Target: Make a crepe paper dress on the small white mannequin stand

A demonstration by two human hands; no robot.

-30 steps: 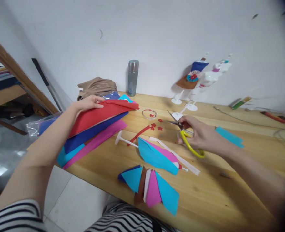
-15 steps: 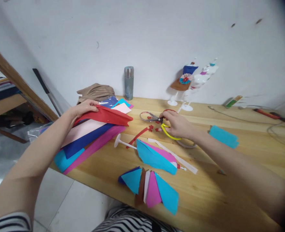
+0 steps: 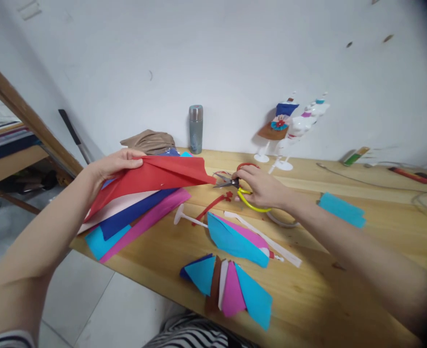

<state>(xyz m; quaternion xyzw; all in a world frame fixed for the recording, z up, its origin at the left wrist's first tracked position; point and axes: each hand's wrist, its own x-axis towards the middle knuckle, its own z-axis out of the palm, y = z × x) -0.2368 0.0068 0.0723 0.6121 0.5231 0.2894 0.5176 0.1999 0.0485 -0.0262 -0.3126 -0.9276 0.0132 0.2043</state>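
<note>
Pinched in my left hand (image 3: pixel 121 163) is a folded piece of red fabric (image 3: pixel 162 173), raised over pink, blue and magenta pieces (image 3: pixel 158 210). My right hand (image 3: pixel 258 186) grips scissors (image 3: pixel 253 203) with yellow and red handles. Their blades are parted and point left, close to the red fabric's right end. Below them lie a narrow red strip (image 3: pixel 209 208) and a small red flower shape (image 3: pixel 228 196). A small stand dressed in turquoise and magenta fabric (image 3: pixel 235 237) lies on its side in front, beside a pale strip (image 3: pixel 264 237).
Folded coloured pieces (image 3: pixel 231 290) lie near the front edge of the wooden table (image 3: pixel 307 299). A bottle (image 3: pixel 196 129), brown cloth (image 3: pixel 150 141) and small mannequins (image 3: pixel 284 121) stand or lie at the back. Turquoise fabric (image 3: pixel 342 209) and a cable (image 3: pixel 358 181) are at the right.
My left hand has lifted the red fabric and brought its end rightward toward the scissors. The scissor blades have come down beside that end and are now parted.
</note>
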